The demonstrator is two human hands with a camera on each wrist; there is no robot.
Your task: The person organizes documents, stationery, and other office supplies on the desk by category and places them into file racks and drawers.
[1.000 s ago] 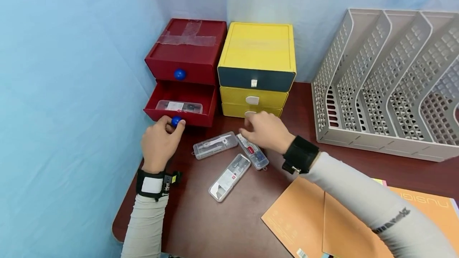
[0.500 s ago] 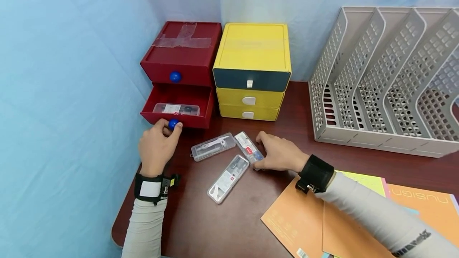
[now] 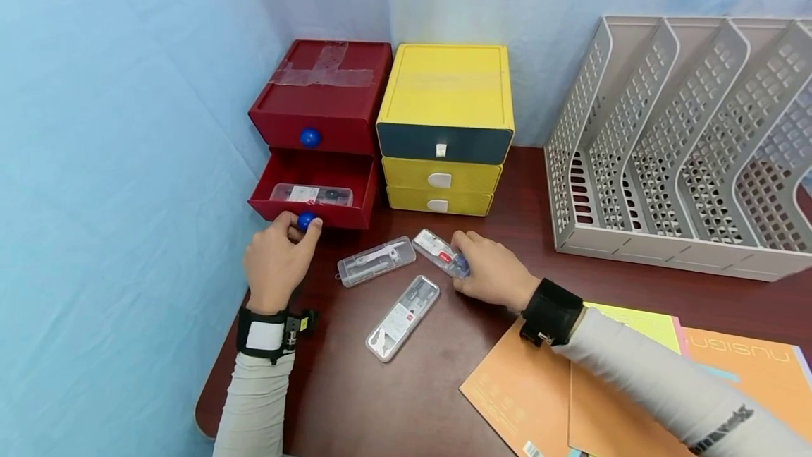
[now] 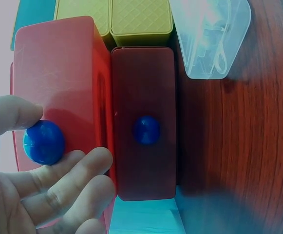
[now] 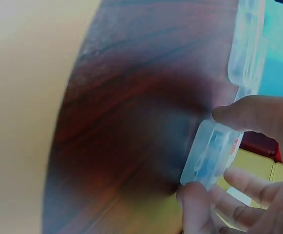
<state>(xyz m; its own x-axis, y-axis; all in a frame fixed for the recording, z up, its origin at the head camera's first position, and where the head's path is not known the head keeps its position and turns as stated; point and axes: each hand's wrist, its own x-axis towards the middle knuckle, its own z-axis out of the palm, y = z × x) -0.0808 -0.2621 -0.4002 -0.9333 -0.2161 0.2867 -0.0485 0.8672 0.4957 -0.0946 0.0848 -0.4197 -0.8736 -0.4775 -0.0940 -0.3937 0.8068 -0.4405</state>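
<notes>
My left hand (image 3: 277, 259) pinches the blue knob (image 3: 306, 221) of the pulled-out middle red drawer (image 3: 355, 216); the left wrist view shows the thumb on one side of the knob (image 4: 44, 142) and fingers on the other. Inside that drawer lies a clear plastic case (image 3: 330, 195) with a white label. My right hand (image 3: 495, 273) grips the near end of another clear compass case (image 3: 436, 247), thumb and fingers on opposite edges of the case (image 5: 212, 151). Two more cases lie on the table: one holding a white compass (image 3: 377, 260), and a labelled case (image 3: 402, 318) nearer me.
A yellow drawer unit (image 3: 447, 94) stands beside the red drawer unit (image 3: 330, 90). At the right is a grey file rack (image 3: 660, 249) with several slots. Orange notebooks (image 3: 526, 386) lie at the front right. A blue curtain (image 3: 127, 161) hangs along the left.
My right hand has come down from above the case to its near end and now grips it. The case has turned slightly, its near end swinging outward. My left hand stays on the knob.
</notes>
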